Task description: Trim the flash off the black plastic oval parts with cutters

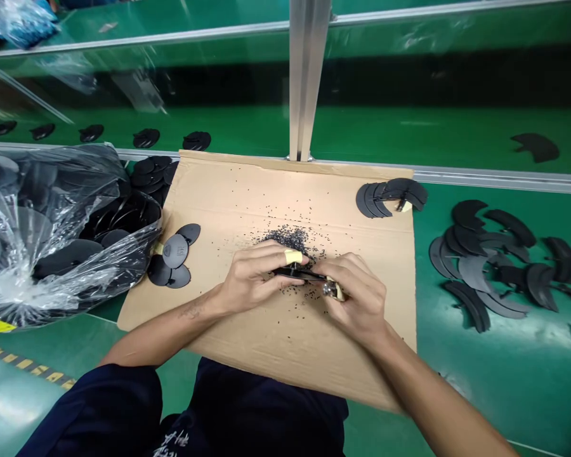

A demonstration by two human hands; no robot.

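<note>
My left hand (259, 273), with yellow tape on a finger, pinches a thin black plastic piece (295, 273) seen nearly edge-on above the cardboard (247, 346). At its right end, my right hand (356, 289) is closed around a small tool with a shiny metal part (330, 289) and a pale yellow wrap. The fingers cover most of this tool, so its kind cannot be told. Just beyond both hands lies a heap of tiny black bits (292, 238), with more scattered around it.
Flat black discs (176, 251) lie at the cardboard's left edge, beside a clear plastic bag (66, 235) of similar discs. Curved black pieces (385, 197) overlap at the back right; more curved pieces (476, 273) spread over the green tabletop. A metal post (307, 82) rises behind.
</note>
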